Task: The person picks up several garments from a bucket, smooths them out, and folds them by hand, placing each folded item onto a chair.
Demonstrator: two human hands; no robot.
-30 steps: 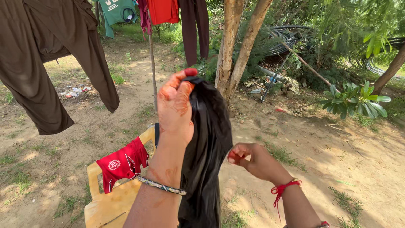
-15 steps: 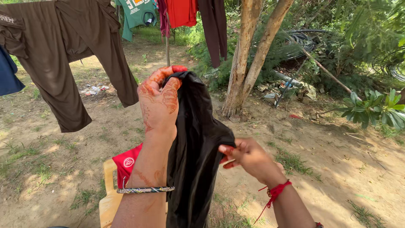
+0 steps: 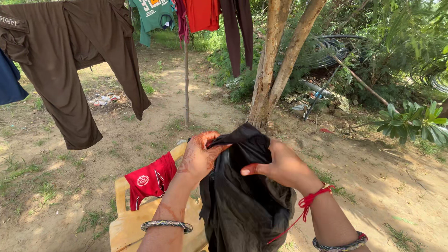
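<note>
My left hand [image 3: 198,156] and my right hand [image 3: 279,165] both grip the top of a black garment [image 3: 242,200] that hangs bunched between them at chest height. The left hand pinches one side of its upper edge, the right hand holds the other side. Below and to the left stands a yellow plastic chair [image 3: 128,226] with a red cloth [image 3: 149,179] draped over its backrest. The garment's lower part runs out of the frame.
Brown trousers [image 3: 70,65], a green shirt [image 3: 151,16], a red shirt [image 3: 201,14] and a dark garment [image 3: 235,32] hang on a line ahead. A thin pole [image 3: 186,84] and a forked tree trunk [image 3: 273,65] stand beyond on bare dirt. Coiled pipes and bushes fill the right.
My left hand has come down from its raised position. My right hand has moved up onto the black garment, so both hands now hold its top, lower and bunched.
</note>
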